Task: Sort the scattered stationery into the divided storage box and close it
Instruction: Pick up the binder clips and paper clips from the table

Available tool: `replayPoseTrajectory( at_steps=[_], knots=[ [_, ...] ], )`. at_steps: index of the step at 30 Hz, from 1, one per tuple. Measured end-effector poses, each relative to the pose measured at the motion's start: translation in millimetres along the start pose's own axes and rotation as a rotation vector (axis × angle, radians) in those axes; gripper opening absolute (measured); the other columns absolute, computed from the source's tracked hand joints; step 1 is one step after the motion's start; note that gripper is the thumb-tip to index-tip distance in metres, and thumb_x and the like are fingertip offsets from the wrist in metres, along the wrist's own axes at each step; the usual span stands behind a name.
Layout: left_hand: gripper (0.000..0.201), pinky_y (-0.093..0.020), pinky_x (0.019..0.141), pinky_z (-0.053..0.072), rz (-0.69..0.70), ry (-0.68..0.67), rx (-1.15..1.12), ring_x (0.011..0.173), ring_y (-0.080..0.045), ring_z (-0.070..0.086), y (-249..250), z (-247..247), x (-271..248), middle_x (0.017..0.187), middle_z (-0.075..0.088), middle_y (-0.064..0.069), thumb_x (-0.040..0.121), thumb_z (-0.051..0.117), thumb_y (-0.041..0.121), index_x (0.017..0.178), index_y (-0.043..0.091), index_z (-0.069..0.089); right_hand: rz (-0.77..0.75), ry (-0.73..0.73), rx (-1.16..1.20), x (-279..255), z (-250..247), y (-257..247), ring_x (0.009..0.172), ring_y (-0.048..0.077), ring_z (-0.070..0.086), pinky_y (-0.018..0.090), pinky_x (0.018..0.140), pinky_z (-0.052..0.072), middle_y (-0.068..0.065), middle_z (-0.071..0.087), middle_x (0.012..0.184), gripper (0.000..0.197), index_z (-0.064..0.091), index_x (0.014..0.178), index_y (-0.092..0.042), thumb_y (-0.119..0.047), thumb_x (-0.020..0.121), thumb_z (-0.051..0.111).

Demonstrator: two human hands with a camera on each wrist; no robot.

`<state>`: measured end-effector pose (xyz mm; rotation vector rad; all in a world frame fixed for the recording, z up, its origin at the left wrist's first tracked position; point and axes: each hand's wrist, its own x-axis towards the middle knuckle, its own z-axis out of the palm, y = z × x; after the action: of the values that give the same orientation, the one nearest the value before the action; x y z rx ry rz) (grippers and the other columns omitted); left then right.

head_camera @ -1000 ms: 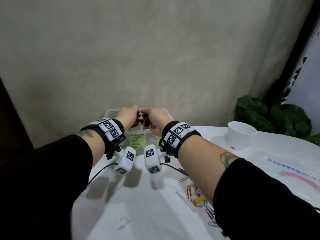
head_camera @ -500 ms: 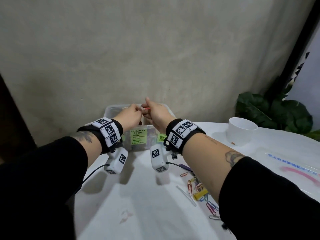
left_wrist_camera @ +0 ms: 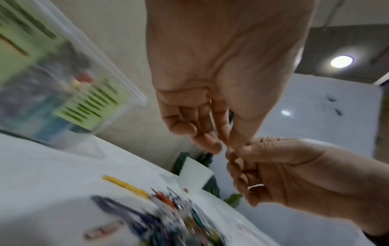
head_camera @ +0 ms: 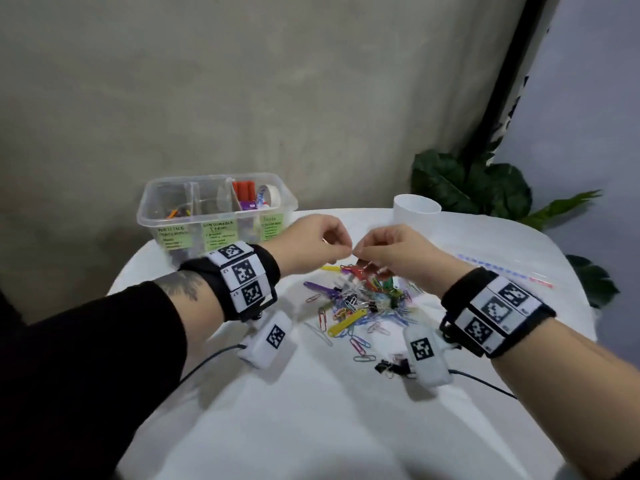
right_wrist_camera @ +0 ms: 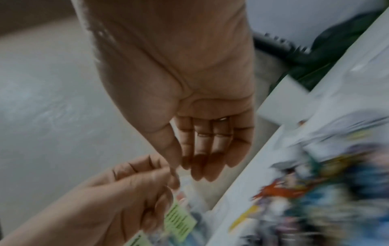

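Observation:
The clear divided storage box point(head_camera: 149, 216) stands open at the table's back left, with green labels on its front. It holds red markers point(head_camera: 242, 190), a tape roll point(head_camera: 269, 195) and a few pens point(head_camera: 177, 213). A pile of coloured paper clips point(head_camera: 360, 303) lies mid-table. My left hand point(head_camera: 347, 252) and right hand point(head_camera: 359, 253) hover just above the pile, fingers curled, fingertips touching each other. In the wrist views the left hand point(left_wrist_camera: 226, 144) pinches thumb to index against the right hand point(right_wrist_camera: 181, 164). Nothing shows between the fingertips.
Black binder clips point(head_camera: 391, 367) lie near my right wrist. A white cup point(head_camera: 415, 209) stands at the back, a leafy plant point(head_camera: 478, 188) behind it. A clear flat piece with blue and red marks point(head_camera: 505, 273) lies on the right. The round white table's edge point(head_camera: 585, 306) curves close by.
Both hands have come back from above the box, down and to the right, over the clip pile. The dark thing they held over the box is no longer in them.

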<state>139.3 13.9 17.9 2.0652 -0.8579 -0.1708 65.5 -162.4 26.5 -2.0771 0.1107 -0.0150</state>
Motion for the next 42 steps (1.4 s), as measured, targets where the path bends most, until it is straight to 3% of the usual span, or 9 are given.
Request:
replayPoseTrajectory(
  at_steps=[5, 9, 14, 19, 25, 29, 35, 38, 42],
  knots=[
    [0.039, -0.028, 0.055, 0.050, 0.049, -0.576, 0.313, 0.073, -0.021, 0.067, 34, 63, -21, 0.084, 0.072, 0.004, 0.061, 0.088, 0.045, 0.088, 0.027, 0.066, 0.215, -0.157, -0.391, -54, -29, 48, 0.063, 0.013, 0.062, 0.030, 0.062, 0.055, 0.001, 0.066, 0.070, 0.012, 0.070, 0.084, -0.010, -0.007, 0.075, 0.078],
    [0.053, -0.023, 0.056, 0.046, 0.054, -0.666, 0.445, 0.075, -0.015, 0.067, 44, 92, -27, 0.086, 0.072, 0.006, 0.052, 0.092, 0.046, 0.092, 0.026, 0.065, 0.301, -0.256, -0.414, -76, -21, 68, 0.062, 0.018, 0.066, 0.029, 0.058, 0.055, 0.003, 0.067, 0.068, 0.025, 0.070, 0.084, -0.007, -0.007, 0.064, 0.085],
    [0.035, -0.025, 0.060, 0.044, 0.116, -0.580, 0.461, 0.068, -0.015, 0.062, 37, 108, -24, 0.078, 0.071, 0.005, 0.061, 0.090, 0.030, 0.083, 0.015, 0.066, 0.271, -0.188, -0.348, -74, -11, 82, 0.063, 0.026, 0.066, 0.048, 0.073, 0.060, 0.013, 0.070, 0.071, 0.025, 0.072, 0.085, -0.001, -0.004, 0.064, 0.084],
    [0.026, -0.017, 0.051, 0.041, -0.017, -0.476, 0.220, 0.051, -0.005, 0.052, 25, 100, -23, 0.061, 0.062, 0.010, 0.067, 0.088, 0.027, 0.077, 0.013, 0.069, 0.292, -0.126, -0.062, -80, -17, 75, 0.059, 0.024, 0.060, 0.028, 0.052, 0.052, 0.017, 0.066, 0.069, 0.013, 0.069, 0.074, -0.004, 0.007, 0.072, 0.074],
    [0.018, -0.039, 0.083, 0.058, -0.453, -0.248, -0.854, 0.076, -0.014, 0.066, 10, 71, -12, 0.083, 0.068, -0.005, 0.078, 0.074, 0.023, 0.089, 0.009, 0.068, 0.332, 0.118, 0.955, -62, -36, 72, 0.071, 0.026, 0.065, 0.031, 0.064, 0.061, 0.020, 0.064, 0.080, 0.018, 0.057, 0.078, 0.005, 0.012, 0.085, 0.042],
    [0.013, -0.049, 0.079, 0.056, -0.559, -0.051, -1.373, 0.078, -0.026, 0.071, 5, 57, 0, 0.070, 0.057, -0.009, 0.084, 0.066, 0.012, 0.087, 0.001, 0.059, 0.383, 0.252, 0.911, -39, -40, 77, 0.055, 0.018, 0.049, 0.023, 0.042, 0.042, 0.011, 0.050, 0.071, 0.017, 0.047, 0.073, -0.007, 0.006, 0.080, 0.038],
    [0.011, -0.030, 0.052, 0.060, -0.675, 0.172, -1.258, 0.058, -0.018, 0.055, 1, 61, 3, 0.063, 0.043, -0.008, 0.084, 0.048, 0.000, 0.075, 0.006, 0.046, 0.559, 0.179, 0.228, -10, -24, 78, 0.032, 0.013, 0.035, 0.016, 0.039, 0.026, 0.007, 0.050, 0.057, 0.031, 0.052, 0.078, -0.009, -0.018, 0.077, 0.081],
    [0.015, -0.016, 0.037, 0.040, -0.697, 0.167, -1.018, 0.042, -0.010, 0.038, -4, 65, 8, 0.056, 0.037, 0.000, 0.083, 0.055, 0.005, 0.074, 0.010, 0.044, 0.550, 0.134, -0.045, -4, -17, 73, 0.026, 0.012, 0.040, 0.015, 0.037, 0.029, 0.009, 0.060, 0.058, 0.022, 0.059, 0.079, -0.005, -0.017, 0.084, 0.077],
    [0.020, -0.016, 0.036, 0.017, -0.578, 0.153, -0.479, 0.037, -0.011, 0.023, -18, 64, 14, 0.057, 0.037, -0.001, 0.083, 0.074, 0.016, 0.079, 0.013, 0.054, 0.425, 0.157, 0.208, 2, -14, 73, 0.036, 0.013, 0.043, 0.020, 0.039, 0.030, 0.013, 0.061, 0.066, 0.012, 0.061, 0.087, -0.003, -0.011, 0.087, 0.070]
  ],
)
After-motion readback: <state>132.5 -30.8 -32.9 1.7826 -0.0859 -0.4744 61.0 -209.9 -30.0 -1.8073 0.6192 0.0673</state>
